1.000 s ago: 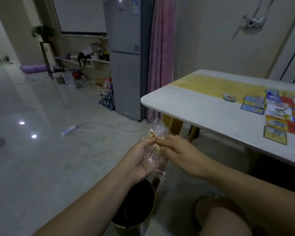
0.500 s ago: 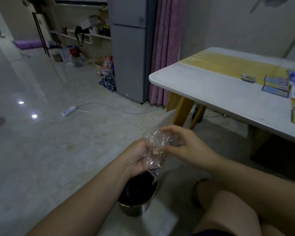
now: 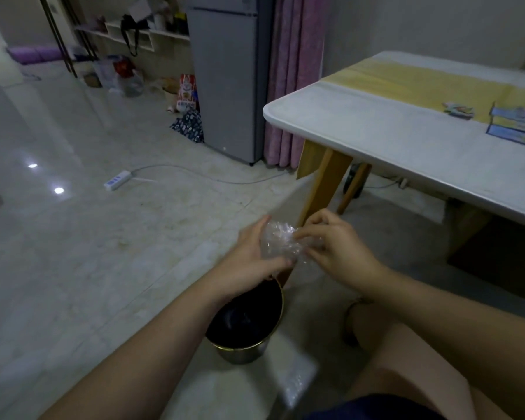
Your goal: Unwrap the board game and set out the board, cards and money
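A crumpled wad of clear plastic wrap (image 3: 281, 242) is held between both hands, just above a dark round bin (image 3: 245, 324) on the floor. My left hand (image 3: 252, 257) cups the wad from the left, thumb curled under it. My right hand (image 3: 335, 247) pinches the wad from the right with bent fingers. On the white table (image 3: 376, 128) lie game cards (image 3: 514, 125) in blue and yellow and a small stack of cards (image 3: 459, 110), at the far right edge of view. The board itself is out of frame.
The table's wooden leg (image 3: 323, 180) stands just behind my hands. A grey fridge (image 3: 228, 74) and a pink curtain (image 3: 294, 71) lie beyond. A power strip (image 3: 117, 179) with its cable lies on the tiled floor. My bare knee (image 3: 406, 359) is at lower right.
The hands have dropped lower toward the bin and squeezed the wrap into a tighter wad. The view tilted down, so most of the cards on the table slid out of frame.
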The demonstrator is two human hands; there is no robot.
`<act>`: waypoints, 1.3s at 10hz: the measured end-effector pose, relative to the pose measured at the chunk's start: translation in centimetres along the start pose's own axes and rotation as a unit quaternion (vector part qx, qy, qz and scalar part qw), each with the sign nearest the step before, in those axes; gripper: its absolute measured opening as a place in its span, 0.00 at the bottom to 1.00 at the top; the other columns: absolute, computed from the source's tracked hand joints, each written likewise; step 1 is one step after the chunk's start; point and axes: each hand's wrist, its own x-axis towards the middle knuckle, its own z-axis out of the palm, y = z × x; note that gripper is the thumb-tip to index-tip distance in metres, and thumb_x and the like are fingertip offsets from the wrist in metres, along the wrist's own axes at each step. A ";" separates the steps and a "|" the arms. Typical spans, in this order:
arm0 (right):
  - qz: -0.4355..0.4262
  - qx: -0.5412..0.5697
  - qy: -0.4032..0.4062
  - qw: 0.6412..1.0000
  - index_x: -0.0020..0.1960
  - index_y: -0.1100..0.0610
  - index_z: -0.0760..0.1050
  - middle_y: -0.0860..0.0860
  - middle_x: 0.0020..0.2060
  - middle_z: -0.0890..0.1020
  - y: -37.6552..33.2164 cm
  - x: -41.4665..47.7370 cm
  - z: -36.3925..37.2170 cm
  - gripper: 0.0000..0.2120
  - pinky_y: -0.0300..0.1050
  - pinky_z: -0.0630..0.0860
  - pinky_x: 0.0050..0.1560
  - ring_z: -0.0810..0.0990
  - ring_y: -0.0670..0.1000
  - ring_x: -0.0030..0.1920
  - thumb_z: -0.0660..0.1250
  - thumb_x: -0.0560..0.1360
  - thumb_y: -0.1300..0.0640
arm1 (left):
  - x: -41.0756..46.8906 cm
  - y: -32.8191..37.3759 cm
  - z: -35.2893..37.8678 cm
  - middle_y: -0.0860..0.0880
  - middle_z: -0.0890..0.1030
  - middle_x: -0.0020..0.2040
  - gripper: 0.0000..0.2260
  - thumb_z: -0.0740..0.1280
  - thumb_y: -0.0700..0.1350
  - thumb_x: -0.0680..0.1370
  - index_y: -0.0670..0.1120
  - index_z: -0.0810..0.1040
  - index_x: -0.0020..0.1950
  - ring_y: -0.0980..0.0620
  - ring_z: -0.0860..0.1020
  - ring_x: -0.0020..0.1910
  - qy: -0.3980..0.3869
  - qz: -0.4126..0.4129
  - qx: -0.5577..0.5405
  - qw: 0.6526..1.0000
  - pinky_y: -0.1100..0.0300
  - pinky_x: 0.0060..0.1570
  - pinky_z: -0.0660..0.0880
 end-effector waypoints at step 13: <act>0.106 0.018 -0.180 0.978 0.61 0.51 0.74 0.48 0.59 0.71 2.1 1.1 3.4 0.15 0.34 0.69 0.49 0.76 0.48 0.55 0.68 0.75 0.53 | 8.2 -25.3 3.8 0.43 0.71 0.69 0.20 0.58 0.43 0.78 0.48 0.69 0.70 0.41 0.70 0.66 -0.076 -0.241 0.372 0.893 0.46 0.64 0.69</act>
